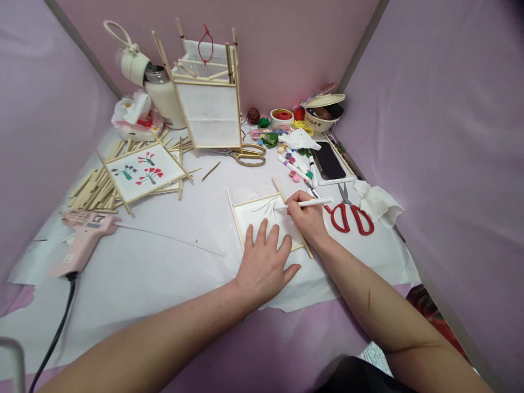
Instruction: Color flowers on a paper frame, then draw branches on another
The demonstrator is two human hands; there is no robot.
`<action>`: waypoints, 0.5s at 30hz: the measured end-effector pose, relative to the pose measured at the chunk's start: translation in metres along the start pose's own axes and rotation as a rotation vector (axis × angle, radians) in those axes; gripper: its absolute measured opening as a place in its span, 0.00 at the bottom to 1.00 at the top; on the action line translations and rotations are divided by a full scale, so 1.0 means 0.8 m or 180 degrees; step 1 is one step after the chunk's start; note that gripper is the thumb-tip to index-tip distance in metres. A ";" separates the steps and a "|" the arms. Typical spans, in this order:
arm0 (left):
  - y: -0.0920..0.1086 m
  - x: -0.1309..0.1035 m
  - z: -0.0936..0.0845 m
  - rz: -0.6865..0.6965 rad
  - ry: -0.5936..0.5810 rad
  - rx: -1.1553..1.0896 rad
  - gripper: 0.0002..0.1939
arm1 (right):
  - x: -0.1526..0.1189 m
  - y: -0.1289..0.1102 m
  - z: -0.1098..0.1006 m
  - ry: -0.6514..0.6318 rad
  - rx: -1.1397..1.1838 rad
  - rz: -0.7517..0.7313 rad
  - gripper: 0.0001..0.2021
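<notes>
In front of me lies a white panel [245, 215] framed with thin wooden sticks, with fine dark branch-like strokes on its upper part. My left hand [266, 259] rests flat on the panel's lower part, fingers spread. My right hand [307, 218] is closed around a white marker pen [311, 202], whose tip points left at the drawn strokes. Whether the tip touches the surface I cannot tell. Just right of that hand are scissors with red handles [340, 218]. Part of the panel is hidden under both hands.
A pink glue gun [84, 240] with a black cord lies at left, below a flower-painted panel [143, 173] on a pile of sticks [92, 188]. Behind stand a stick-framed lantern [208, 114] and an open bottle [164, 98]. Gold-handled scissors [251, 155], paints and a phone [328, 160] lie farther back.
</notes>
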State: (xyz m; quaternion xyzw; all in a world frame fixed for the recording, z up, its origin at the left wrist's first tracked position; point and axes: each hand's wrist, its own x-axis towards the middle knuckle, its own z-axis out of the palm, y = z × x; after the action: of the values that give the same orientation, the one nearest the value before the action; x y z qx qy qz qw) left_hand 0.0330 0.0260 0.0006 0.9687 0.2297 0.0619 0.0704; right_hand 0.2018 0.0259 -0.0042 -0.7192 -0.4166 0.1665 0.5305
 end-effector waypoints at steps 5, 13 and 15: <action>0.000 0.000 0.000 0.0008 0.0003 0.0017 0.28 | 0.001 0.001 0.000 0.0014 -0.0035 0.0043 0.07; 0.000 0.000 -0.002 0.0022 0.0005 0.0010 0.27 | 0.002 0.002 0.000 0.0099 -0.0044 0.0100 0.07; 0.000 0.000 -0.002 0.0022 0.0015 -0.0009 0.27 | 0.003 0.002 0.000 0.0107 -0.0062 0.0103 0.08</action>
State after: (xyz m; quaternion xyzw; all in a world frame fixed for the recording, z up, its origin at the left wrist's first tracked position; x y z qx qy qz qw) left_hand 0.0326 0.0260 0.0018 0.9693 0.2265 0.0647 0.0709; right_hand 0.2037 0.0275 -0.0049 -0.7336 -0.3976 0.1589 0.5277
